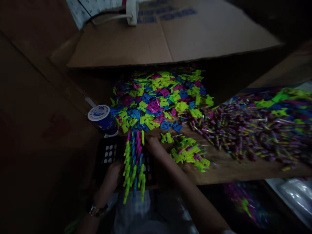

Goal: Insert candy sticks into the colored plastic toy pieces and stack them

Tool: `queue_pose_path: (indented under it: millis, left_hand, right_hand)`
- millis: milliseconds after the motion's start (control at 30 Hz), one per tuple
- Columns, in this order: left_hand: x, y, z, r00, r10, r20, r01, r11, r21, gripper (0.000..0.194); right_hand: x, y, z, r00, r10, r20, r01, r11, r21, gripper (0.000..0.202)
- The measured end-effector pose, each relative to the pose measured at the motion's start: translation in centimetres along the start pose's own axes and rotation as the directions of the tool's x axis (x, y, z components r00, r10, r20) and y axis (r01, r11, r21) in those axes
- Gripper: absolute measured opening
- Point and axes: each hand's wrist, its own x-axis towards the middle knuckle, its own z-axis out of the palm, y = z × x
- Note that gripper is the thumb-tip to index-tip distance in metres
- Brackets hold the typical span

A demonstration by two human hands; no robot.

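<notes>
Found colored plastic pieces (pixel 133 160) in rows over black tray (pixel 101 159). Noted left hand (pixel 115 170) left of rows, right hand (pixel 154 146) at right. Cannot tell state of fingers; too dark.

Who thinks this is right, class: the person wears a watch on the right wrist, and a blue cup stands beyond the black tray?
No: the head view shows the watch on the left wrist; the blue cup stands beyond the black tray.

Yellow, blue, pink plastic pieces (pixel 133 174), in rows
</notes>
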Motion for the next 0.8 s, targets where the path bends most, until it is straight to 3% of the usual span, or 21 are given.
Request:
queue_pose_path:
  millis: [100,233,333,400,467,500,567,667,800]
  left_hand:
    - [0.2,0.8,-0.2,0.999,0.042,0.013,-0.042,0.999,-0.026,0.03]
    - [-0.4,1.5,-1.3,0.999,0.014,0.033,-0.014,1.0,-0.012,0.031]
    - [-0.4,2.5,-3.8,0.984,-0.088,-0.152,0.09,0.996,0.002,0.03]
    - [0.9,3.8,-5.6,0.927,-0.137,-0.348,0.132,0.99,-0.039,0.027]
    - [3.1,5.6,-6.6,0.901,-0.106,-0.421,0.075,0.993,-0.089,0.03]
    - [4.5,6.4,-6.7,0.901,-0.027,-0.433,0.003,0.998,-0.056,0.031]
    - [7.1,7.7,-6.0,0.928,0.126,-0.349,-0.099,0.991,0.095,0.031]
    - [9.6,8.3,-4.0,0.968,0.175,-0.181,-0.142,0.973,0.183,0.033]
    - [10.1,7.6,-2.1,0.962,0.207,-0.176,-0.177,0.969,0.174,0.028]
  right_hand:
    - [-0.5,1.2,-2.8,0.999,0.047,-0.007,-0.048,0.991,-0.124,0.026]
    - [-1.7,4.2,-6.4,0.956,0.247,-0.16,-0.284,0.914,-0.29,0.028]
    - [-2.2,5.6,-7.5,0.934,0.291,-0.207,-0.347,0.877,-0.332,0.031]
    - [-2.4,5.8,-7.9,0.94,0.277,-0.201,-0.331,0.887,-0.323,0.032]
    - [-2.4,5.8,-8.0,0.948,0.25,-0.195,-0.299,0.91,-0.287,0.027]
    - [-2.4,5.6,-7.8,0.951,0.235,-0.201,-0.282,0.924,-0.258,0.023]
    - [-2.5,4.9,-6.8,0.953,0.197,-0.229,-0.239,0.955,-0.176,0.021]
    - [-2.9,3.3,-3.5,0.965,0.127,-0.229,-0.134,0.991,-0.015,0.021]
    - [-3.3,1.9,0.8,0.987,0.034,-0.159,-0.01,0.988,0.152,0.013]
